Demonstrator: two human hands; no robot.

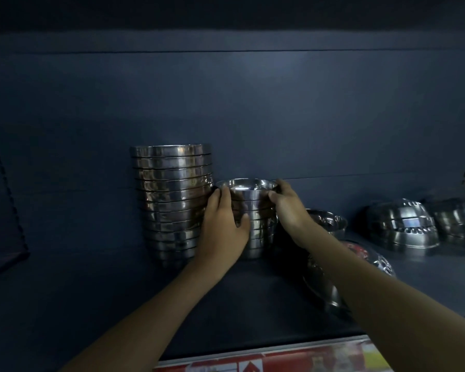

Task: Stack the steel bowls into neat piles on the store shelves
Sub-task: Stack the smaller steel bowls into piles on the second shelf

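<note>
Left hand (223,226) and right hand (287,208) clasp the short pile of steel bowls (255,218) from either side, fingers curled round it. It stands on the dark shelf (226,304) just right of the tall pile (172,200); upturned bowls (400,224) lie further right

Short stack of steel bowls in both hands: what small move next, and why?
Probably let go and reach the right hand to the loose steel bowl at its right. The short stack of steel bowls looks settled upright on the dark shelf beside the taller stack, left hand bracing it.
</note>
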